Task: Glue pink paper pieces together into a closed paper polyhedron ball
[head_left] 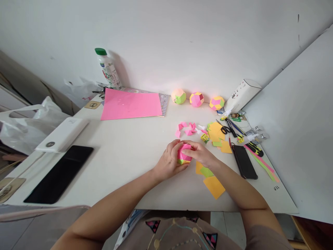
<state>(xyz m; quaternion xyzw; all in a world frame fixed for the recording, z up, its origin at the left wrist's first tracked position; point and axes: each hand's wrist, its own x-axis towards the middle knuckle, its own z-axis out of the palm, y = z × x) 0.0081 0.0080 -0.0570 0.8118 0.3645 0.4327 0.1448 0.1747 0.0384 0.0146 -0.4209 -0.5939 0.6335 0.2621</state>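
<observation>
Between my two hands is a paper ball (pixel 184 154), mostly pink with green and yellow at its lower side. My left hand (pixel 170 159) wraps round its left side and underneath. From the right, my right hand (pixel 199 152) presses its fingers and thumb against the ball's top and front. Beyond the hands lie folded pink paper pieces (pixel 191 129) and a glue bottle (pixel 205 137). Orange and green paper squares (pixel 213 186) lie beside my right forearm. The side of the ball facing my palms is hidden.
Three finished-looking paper balls (pixel 196 99) stand along the wall. A pink sheet (pixel 132 106), a bottle (pixel 108 71), a tablet (pixel 59 173) and a white power bank (pixel 63 133) are on the left. Scissors (pixel 224 129), a phone (pixel 244 162) and a white box (pixel 243 95) are at right.
</observation>
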